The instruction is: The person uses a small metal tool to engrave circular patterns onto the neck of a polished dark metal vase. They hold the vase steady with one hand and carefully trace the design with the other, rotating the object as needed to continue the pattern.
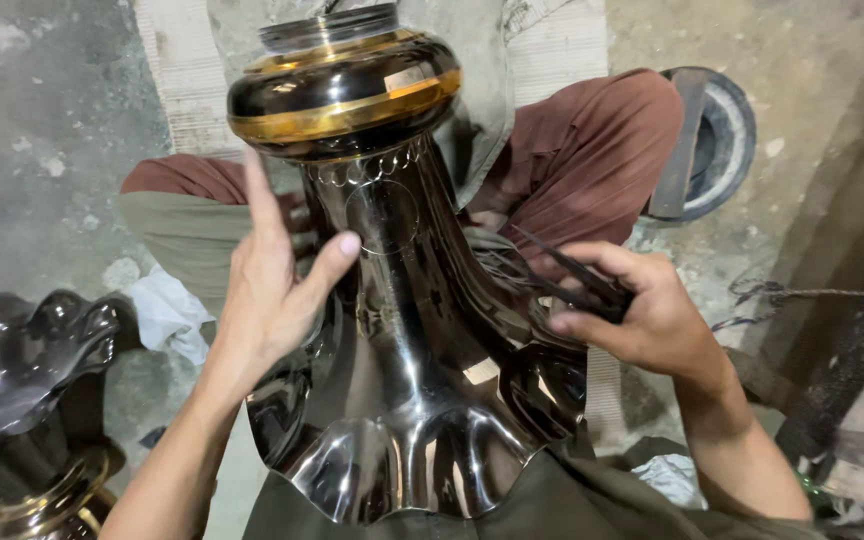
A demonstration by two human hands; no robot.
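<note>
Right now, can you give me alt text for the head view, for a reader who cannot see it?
A left hand steadies a glossy dark metal vase with a gold-banded base, lying across the person's lap. The right hand grips a thin dark pointed tool beside it. A second dark fluted vase stands at left.

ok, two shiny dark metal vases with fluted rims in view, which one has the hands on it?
The centre dark metal vase with the gold band: left hand rests on its neck, right hand beside it holds a thin dark tool. The other vase sits untouched at far left.
</note>
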